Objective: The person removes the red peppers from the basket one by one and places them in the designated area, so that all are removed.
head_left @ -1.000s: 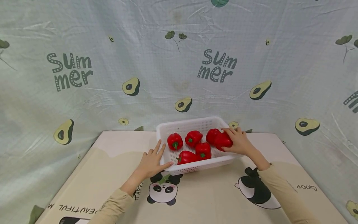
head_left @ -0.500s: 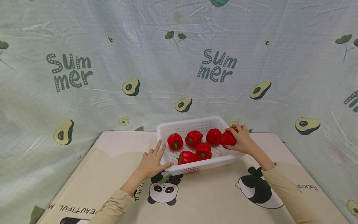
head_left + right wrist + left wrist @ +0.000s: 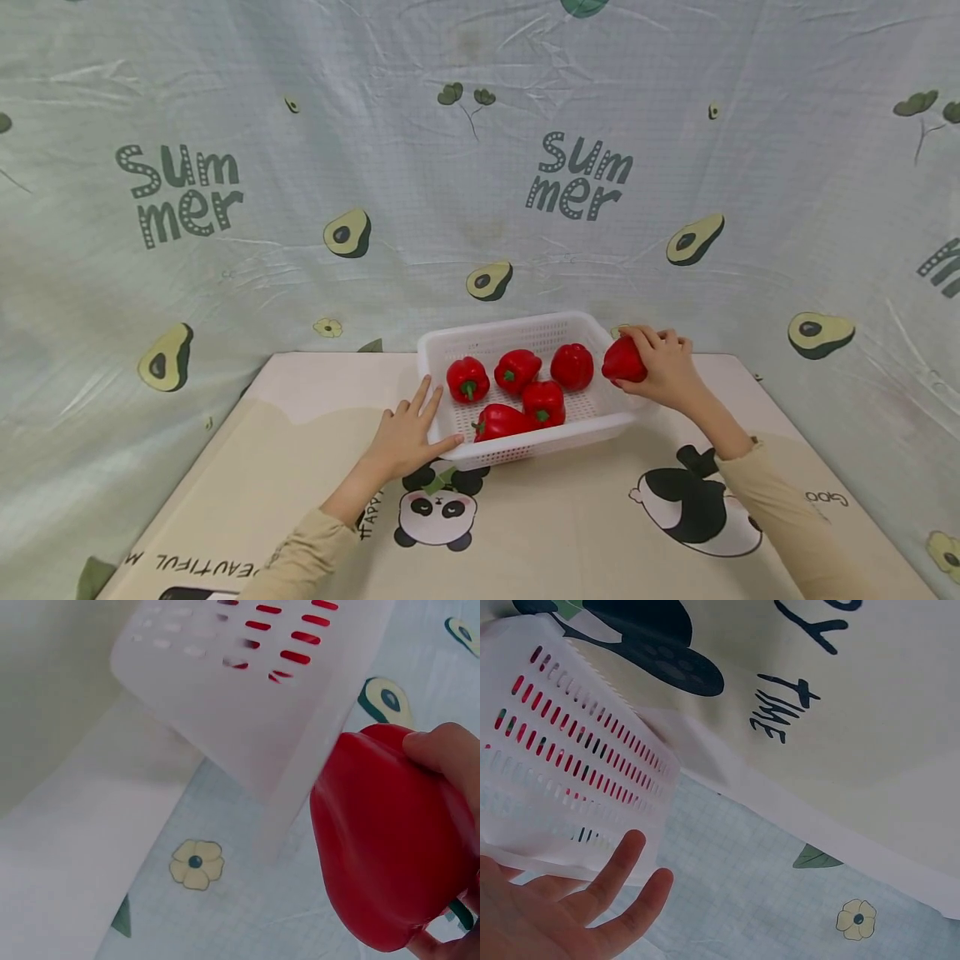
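Observation:
My right hand (image 3: 666,372) grips a red bell pepper (image 3: 624,360) above the right rim of a white slotted plastic basket (image 3: 510,454). In the right wrist view, that bell pepper (image 3: 394,840) fills the space beside the basket's outer wall, its green stem partly behind the fingers. My left hand (image 3: 406,435) rests with spread, straight fingers on the basket's left rim, the thumb at the front corner. Several more red bell peppers (image 3: 572,367) lie inside the basket. From the left wrist, the left hand (image 3: 577,915) shows beside the slotted wall (image 3: 570,750).
The basket stands at the back of a table with a cream printed cover (image 3: 555,525), showing a panda and lettering. Behind it hangs a pale curtain (image 3: 420,167) with avocado prints, close to the table's back edge.
My right hand has moved right and slightly up with the bell pepper, from inside the basket to over its right rim. The left hand and basket stay put.

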Demonstrator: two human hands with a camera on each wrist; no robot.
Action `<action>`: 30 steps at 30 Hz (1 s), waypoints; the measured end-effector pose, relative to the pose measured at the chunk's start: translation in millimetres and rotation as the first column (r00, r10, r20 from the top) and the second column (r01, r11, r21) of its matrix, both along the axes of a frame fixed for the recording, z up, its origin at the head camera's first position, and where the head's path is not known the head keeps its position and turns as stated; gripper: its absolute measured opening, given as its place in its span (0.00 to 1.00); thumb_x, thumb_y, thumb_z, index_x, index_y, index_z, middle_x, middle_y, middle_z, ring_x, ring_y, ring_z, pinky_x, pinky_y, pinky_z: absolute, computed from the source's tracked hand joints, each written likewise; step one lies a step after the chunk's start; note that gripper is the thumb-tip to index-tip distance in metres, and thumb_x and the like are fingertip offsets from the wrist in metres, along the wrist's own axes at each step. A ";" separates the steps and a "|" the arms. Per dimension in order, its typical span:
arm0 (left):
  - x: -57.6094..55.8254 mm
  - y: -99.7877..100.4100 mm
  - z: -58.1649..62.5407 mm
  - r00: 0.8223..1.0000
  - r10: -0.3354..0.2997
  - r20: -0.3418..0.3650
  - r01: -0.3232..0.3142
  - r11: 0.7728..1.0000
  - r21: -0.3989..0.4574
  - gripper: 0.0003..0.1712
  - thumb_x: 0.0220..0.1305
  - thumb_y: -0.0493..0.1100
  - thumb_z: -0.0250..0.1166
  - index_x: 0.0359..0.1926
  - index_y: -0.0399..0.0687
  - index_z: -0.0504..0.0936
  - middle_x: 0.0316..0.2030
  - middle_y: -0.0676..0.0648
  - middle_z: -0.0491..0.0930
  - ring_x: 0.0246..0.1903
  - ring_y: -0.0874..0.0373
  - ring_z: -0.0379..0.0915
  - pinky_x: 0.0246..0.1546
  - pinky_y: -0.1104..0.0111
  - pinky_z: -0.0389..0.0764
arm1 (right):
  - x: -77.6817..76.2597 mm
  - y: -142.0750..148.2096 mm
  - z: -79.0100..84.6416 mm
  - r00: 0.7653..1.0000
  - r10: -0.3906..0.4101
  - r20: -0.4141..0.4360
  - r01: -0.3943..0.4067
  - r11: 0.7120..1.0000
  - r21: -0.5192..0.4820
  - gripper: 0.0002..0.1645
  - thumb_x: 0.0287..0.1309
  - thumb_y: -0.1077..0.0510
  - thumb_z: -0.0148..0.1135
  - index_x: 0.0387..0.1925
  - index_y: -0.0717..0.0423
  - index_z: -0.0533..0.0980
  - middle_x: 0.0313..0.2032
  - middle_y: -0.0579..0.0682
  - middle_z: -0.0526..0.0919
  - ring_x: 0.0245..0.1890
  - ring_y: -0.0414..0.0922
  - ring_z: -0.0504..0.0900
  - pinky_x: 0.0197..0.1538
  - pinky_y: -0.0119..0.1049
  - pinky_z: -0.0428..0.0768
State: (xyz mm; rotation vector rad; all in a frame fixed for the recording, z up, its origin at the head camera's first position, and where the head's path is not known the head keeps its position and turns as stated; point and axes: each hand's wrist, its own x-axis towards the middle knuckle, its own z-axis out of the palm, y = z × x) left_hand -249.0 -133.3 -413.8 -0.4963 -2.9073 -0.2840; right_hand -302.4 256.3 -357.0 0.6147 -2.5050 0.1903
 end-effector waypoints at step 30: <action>-0.5 -0.9 -0.8 1.000 -0.005 -0.005 0.005 1.000 0.006 0.49 0.51 0.71 0.51 0.67 0.46 0.55 0.68 0.41 0.48 0.50 0.41 0.67 0.45 0.47 0.68 | 3.8 70.0 -14.8 0.974 -0.176 0.145 0.194 0.974 -0.114 0.46 0.33 0.55 0.74 0.52 0.69 0.60 0.46 0.73 0.65 0.47 0.69 0.59 0.41 0.67 0.62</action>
